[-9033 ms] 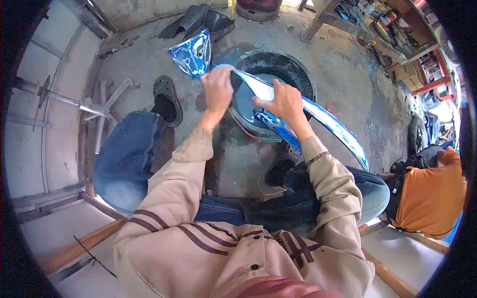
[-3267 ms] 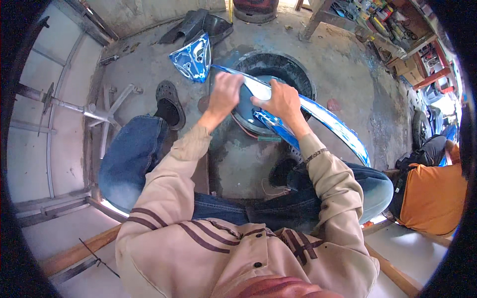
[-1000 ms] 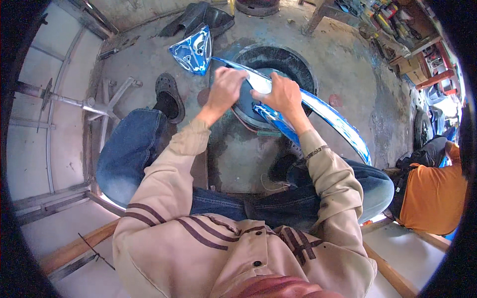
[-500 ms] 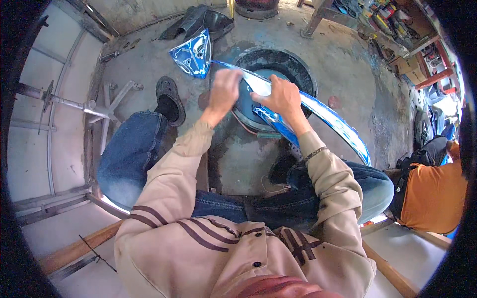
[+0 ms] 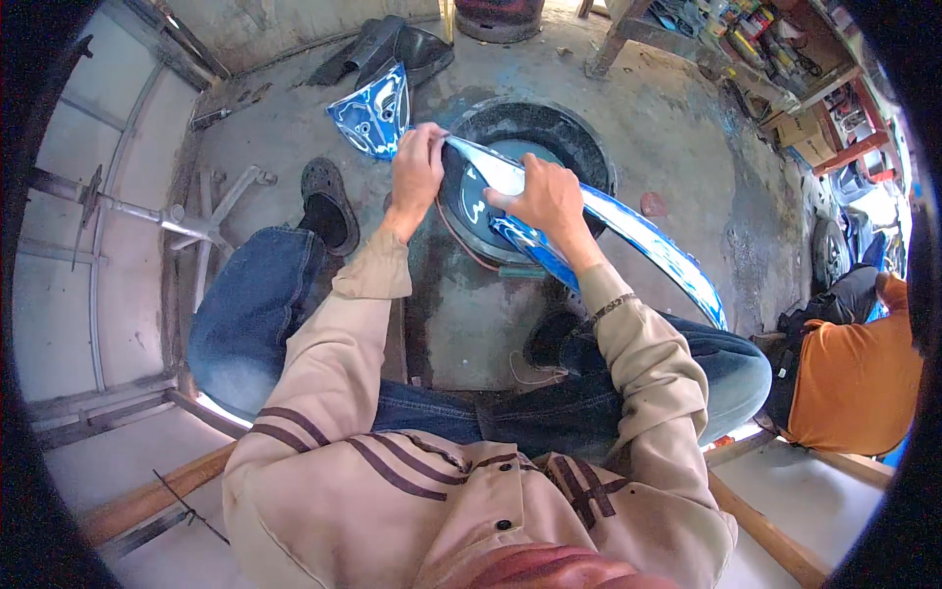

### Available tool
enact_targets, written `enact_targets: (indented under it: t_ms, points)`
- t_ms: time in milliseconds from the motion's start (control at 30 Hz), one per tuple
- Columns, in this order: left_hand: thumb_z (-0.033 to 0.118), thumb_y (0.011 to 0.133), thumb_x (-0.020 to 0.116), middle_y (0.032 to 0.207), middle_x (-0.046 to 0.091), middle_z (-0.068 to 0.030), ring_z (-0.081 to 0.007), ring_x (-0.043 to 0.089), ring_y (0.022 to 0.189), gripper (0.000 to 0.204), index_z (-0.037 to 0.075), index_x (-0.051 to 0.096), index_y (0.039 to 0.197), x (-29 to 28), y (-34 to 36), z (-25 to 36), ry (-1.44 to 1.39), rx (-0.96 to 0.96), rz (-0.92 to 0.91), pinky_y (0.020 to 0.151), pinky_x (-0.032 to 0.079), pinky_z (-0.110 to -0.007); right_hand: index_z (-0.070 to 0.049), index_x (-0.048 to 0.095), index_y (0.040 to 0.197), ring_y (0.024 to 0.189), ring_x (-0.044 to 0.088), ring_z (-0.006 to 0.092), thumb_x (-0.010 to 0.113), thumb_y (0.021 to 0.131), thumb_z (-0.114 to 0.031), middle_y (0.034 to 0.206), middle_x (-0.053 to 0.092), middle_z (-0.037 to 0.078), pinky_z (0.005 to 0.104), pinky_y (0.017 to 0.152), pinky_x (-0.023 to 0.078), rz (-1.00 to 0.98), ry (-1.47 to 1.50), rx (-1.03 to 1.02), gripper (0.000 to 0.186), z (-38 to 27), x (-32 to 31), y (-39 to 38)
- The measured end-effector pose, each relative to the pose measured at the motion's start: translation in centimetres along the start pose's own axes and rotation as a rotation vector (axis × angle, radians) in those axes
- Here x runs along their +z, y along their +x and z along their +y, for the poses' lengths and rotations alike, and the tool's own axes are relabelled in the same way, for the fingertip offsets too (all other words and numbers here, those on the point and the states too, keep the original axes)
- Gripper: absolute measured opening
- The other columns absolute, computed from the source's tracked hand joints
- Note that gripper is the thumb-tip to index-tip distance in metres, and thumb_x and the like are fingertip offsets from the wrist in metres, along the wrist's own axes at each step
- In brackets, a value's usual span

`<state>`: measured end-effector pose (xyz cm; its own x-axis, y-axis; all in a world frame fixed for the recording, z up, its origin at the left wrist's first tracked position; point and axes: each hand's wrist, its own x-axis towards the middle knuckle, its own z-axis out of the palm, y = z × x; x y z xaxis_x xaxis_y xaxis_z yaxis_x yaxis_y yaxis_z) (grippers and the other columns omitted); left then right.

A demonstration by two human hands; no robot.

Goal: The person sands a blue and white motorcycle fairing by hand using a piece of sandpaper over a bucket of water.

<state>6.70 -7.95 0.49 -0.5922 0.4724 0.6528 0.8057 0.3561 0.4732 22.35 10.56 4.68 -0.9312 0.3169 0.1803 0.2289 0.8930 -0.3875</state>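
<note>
A long, curved, glossy blue-and-white plastic body panel (image 5: 659, 238) slants across a round black tub (image 5: 594, 133) of bluish water. My right hand (image 5: 549, 203) grips it near the middle, thumb on the near side. At the panel's narrow left end, the fingers of my left hand (image 5: 417, 179) are pressed together on its edge. A shorter blue patterned part (image 5: 535, 245) hangs below my right hand, over the tub's near rim; how it joins the panel is hidden. Beyond my left hand lies a separate blue-and-white panel (image 5: 371, 116) with holes, on the floor.
Black plastic parts (image 5: 378, 54) lie behind the separate panel. To the left are a metal chair base (image 5: 218, 211) and my clog-clad foot (image 5: 329, 201). A cluttered workbench (image 5: 687, 44) stands far right, and a person in orange (image 5: 854, 383) is at the right edge.
My left hand, blurred above the panel before, is now pinched on its narrow left end. My right hand keeps its grip, and the panel has shifted slightly left in the view.
</note>
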Motion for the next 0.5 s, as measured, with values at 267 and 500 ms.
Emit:
enact_targets:
  t_ms: [267,500]
  points:
    - [-0.002,0.098,0.071,0.106,0.072,-0.0167,-0.0406,0.068,0.104,0.018,0.006,0.071,0.114,-0.5,1.0,0.2,-0.013,-0.057,0.006,0.094,0.053,-0.055,0.004,0.075,0.105,0.09,0.078,0.0442,0.081,0.075,-0.071,0.095,0.079,0.026,0.055,0.083,0.06,0.009,-0.001,-0.008,0.081,0.3,0.0,-0.2]
    - [0.003,0.102,0.069,0.109,0.074,-0.016,-0.0402,0.07,0.108,0.011,0.004,0.07,0.113,0.3,-0.2,1.1,0.014,0.278,-0.037,0.095,0.056,-0.05,0.004,0.074,0.101,0.091,0.078,0.0447,0.08,0.076,-0.071,0.096,0.079,0.026,0.0557,0.083,0.061,0.025,-0.021,-0.011,0.08,0.8,0.2,-0.2]
